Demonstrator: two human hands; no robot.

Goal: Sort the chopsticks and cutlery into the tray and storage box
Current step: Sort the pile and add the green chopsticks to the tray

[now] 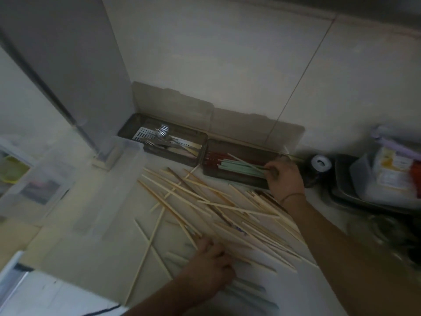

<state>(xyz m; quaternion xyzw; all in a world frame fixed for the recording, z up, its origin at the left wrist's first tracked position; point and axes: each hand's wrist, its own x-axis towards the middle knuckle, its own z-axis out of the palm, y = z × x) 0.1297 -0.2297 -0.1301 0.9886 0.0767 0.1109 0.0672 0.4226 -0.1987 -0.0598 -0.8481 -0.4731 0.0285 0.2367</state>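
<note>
Several pale wooden chopsticks (218,206) lie scattered across the counter. Two dark open boxes stand against the wall. The left box (127,128) holds metal cutlery (163,133) and a few pale sticks. The right box (206,160) holds dark red chopsticks and pale green chopsticks (239,166). My right hand (284,176) grips the near ends of the green chopsticks over the right box's end. My left hand (209,256) rests on the near end of the scattered pile, fingers curled among the sticks; whether it holds any is unclear.
A clear plastic container (127,160) stands left of the boxes, beside a grey vertical panel (68,65). Right of the boxes sit a small dark jar (319,165) and a stack of dark trays with packets (387,179). The tiled wall rises just behind the boxes.
</note>
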